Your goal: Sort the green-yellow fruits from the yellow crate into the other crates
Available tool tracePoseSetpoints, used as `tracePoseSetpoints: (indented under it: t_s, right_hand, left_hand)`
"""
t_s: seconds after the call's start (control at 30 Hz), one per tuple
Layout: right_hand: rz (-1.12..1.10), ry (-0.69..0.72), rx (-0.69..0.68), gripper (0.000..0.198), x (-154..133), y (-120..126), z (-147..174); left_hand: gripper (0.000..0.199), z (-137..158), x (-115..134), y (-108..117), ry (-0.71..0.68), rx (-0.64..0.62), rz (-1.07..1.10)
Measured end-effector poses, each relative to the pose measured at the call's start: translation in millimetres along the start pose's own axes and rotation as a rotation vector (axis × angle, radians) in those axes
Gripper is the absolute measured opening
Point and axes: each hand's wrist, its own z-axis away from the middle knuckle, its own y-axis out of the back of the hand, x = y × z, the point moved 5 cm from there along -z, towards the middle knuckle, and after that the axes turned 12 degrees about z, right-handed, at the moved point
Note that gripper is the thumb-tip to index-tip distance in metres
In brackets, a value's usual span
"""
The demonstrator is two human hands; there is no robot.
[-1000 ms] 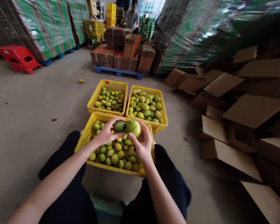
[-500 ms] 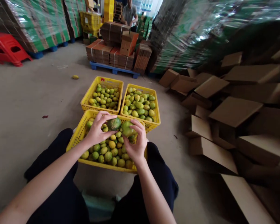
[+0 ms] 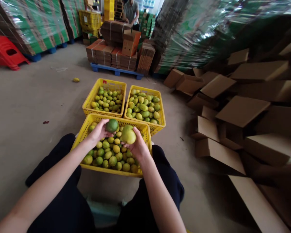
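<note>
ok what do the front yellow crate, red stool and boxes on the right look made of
Front yellow crate: probably moulded plastic, smooth, judging by its even colour and perforated sides. Red stool: likely plastic, smooth, uniformly coloured with oval openings. Boxes: apparently cardboard, matte brown, flat-panelled.

Grey floor (image 3: 50,97) under me with a few dark bits on it, red plastic stool (image 3: 8,53) off to my left. I've got film-wrapped green stacks (image 3: 36,26) on both sides, flattened cardboard bundles (image 3: 99,53) on a blue pallet (image 3: 116,72) up ahead, brown boxes (image 3: 242,110) heaped to my right. Brightest way at the back, pretty dim rightward.
</note>
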Motion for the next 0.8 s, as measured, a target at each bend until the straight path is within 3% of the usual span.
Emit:
tracePoseSetpoints:
  t_s: [0.1,0.17,0.3,0.47,0.6,0.8]
  right_hand:
    - [-0.132,-0.24,-0.086,0.041,8.7,-3.6,-3.4]
    - [-0.16,-0.303,-0.079,0.041,10.2,-4.1,-2.7]
    - [-0.185,-0.376,-0.009,0.044,12.5,-3.5,0.3]
    - [-0.273,-0.293,0.042,0.033,10.6,0.9,-1.6]
    - [-0.301,-0.239,-0.012,0.029,6.8,1.6,-1.4]
    - [-0.27,-0.127,-0.082,0.028,-3.1,-2.5,0.6]
  left_hand:
    - [0.046,-2.0,-12.9,-1.9,0.273,0.033,0.352]
    - [0.05,0.0,-16.3,-4.0,0.322,0.071,0.468]
    - [0.053,2.1,-25.4,-6.8,0.365,0.15,0.48]
    - [0.042,-3.4,-32.8,-4.4,0.298,0.272,0.446]
    - [0.02,-1.1,-23.5,-8.2,0.183,0.203,0.486]
    - [0.032,8.1,-11.5,-19.0,0.184,0.048,0.577]
